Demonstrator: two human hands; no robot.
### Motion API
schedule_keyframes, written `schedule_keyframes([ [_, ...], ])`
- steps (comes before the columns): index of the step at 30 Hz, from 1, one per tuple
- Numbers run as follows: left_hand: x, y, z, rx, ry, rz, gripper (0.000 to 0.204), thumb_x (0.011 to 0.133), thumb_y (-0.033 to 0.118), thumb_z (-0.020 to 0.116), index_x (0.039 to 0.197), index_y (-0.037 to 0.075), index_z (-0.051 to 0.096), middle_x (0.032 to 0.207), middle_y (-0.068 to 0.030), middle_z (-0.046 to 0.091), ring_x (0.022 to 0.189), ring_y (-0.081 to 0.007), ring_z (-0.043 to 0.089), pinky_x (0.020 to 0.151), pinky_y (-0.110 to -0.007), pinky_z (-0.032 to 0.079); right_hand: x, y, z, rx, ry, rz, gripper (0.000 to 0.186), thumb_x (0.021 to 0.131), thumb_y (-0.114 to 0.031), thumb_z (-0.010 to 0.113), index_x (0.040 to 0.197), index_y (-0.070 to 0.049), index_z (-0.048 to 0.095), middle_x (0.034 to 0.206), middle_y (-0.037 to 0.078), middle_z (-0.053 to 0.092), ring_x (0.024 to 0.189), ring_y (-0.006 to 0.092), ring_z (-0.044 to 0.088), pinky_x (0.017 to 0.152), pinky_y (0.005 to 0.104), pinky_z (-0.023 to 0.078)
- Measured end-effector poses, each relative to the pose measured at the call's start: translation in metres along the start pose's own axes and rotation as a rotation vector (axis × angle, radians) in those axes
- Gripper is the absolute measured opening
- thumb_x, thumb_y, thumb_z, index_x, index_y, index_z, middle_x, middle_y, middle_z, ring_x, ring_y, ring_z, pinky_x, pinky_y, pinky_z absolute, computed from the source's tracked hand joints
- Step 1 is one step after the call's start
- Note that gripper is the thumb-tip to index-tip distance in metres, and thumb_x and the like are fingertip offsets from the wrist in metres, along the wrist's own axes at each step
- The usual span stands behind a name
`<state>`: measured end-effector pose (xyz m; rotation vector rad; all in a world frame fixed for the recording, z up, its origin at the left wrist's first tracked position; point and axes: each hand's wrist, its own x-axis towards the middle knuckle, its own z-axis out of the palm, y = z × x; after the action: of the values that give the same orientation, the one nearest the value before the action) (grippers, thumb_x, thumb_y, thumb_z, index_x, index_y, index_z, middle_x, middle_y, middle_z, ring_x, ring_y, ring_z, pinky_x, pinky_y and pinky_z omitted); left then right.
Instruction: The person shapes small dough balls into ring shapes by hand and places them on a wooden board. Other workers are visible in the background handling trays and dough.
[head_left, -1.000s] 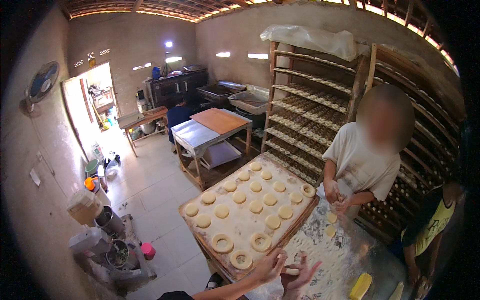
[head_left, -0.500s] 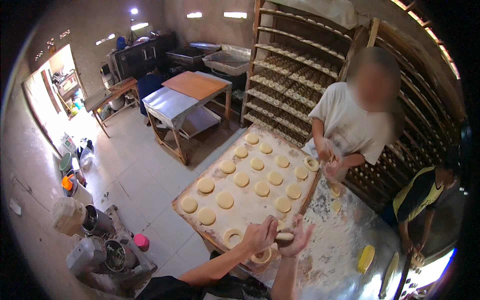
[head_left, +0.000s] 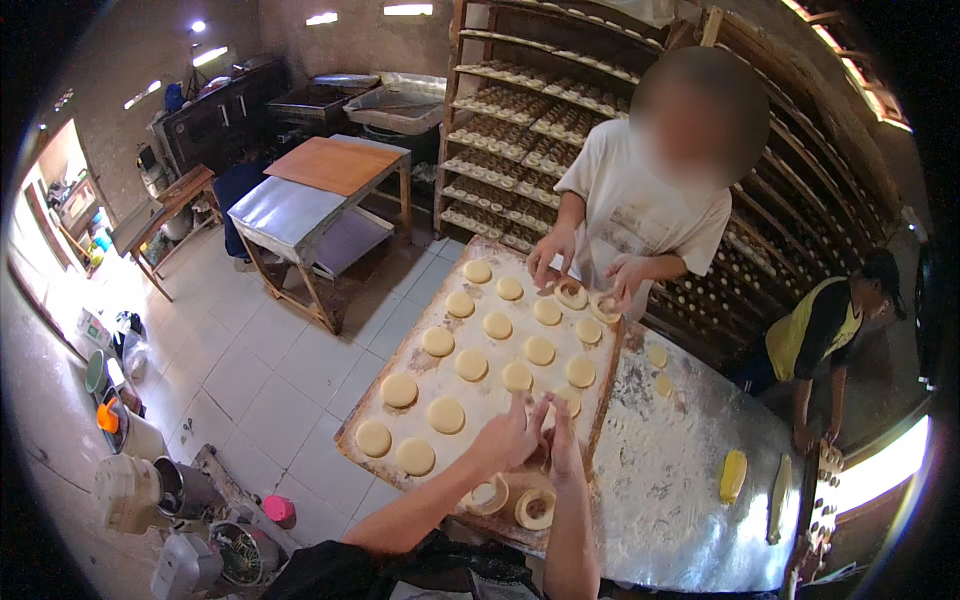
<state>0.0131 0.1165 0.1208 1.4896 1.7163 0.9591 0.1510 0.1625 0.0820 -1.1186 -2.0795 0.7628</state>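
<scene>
My left hand (head_left: 508, 437) and my right hand (head_left: 565, 440) meet above the near right part of a floured board (head_left: 400, 425). Their fingers are bent together, fingertips touching; whatever lies between them is hidden. Just beyond the fingertips a pale dough round (head_left: 570, 399) shows in part. Below my left wrist lies a dough ring (head_left: 487, 495), partly covered by my arm. Another dough ring (head_left: 535, 508) sits beside my right forearm. Several flat dough rounds (head_left: 445, 415) fill the rest of the board in loose rows.
Across the board a person in a white shirt (head_left: 650, 200) has hands by two dough rings (head_left: 571, 293). A floured metal table (head_left: 680, 480) with a yellow packet (head_left: 733, 476) extends right. Racks (head_left: 520, 110) stand behind; mixers (head_left: 190, 560) stand left. Another person (head_left: 820, 330) bends at far right.
My hands have moved slightly up and left, and the dough piece seen between them is now hidden. The person opposite has lowered their hands to the board's far corner. The view has shifted right.
</scene>
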Motion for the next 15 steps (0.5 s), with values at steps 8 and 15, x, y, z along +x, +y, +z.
schedule_keyframes([
  [8,0.005,-0.041,-0.023,0.669,0.052,0.044,0.063,0.088,0.044,0.066,0.133,0.003,0.047,0.112,-0.0203,0.056,0.104,-0.0380,0.056,0.085,-0.053,0.043,0.008,-0.047,-0.014,-0.434,-0.124,0.443,0.087,0.087,-0.038,0.070,0.155,-0.012,0.022,0.129,0.025,0.053,0.125,0.0404,0.049,0.106,0.0562,0.034],
  [15,-0.052,-0.052,-0.051,0.518,0.262,0.136,0.066,0.086,0.033,0.069,0.139,0.002,0.044,0.121,-0.0238,0.052,0.114,-0.0396,0.050,0.092,-0.053,0.042,0.002,-0.057,0.014,-0.596,-0.195,0.410,0.088,0.084,-0.040,0.074,0.154,-0.015,0.027,0.132,0.022,0.050,0.126,0.0391,0.046,0.106,0.0599,0.031],
])
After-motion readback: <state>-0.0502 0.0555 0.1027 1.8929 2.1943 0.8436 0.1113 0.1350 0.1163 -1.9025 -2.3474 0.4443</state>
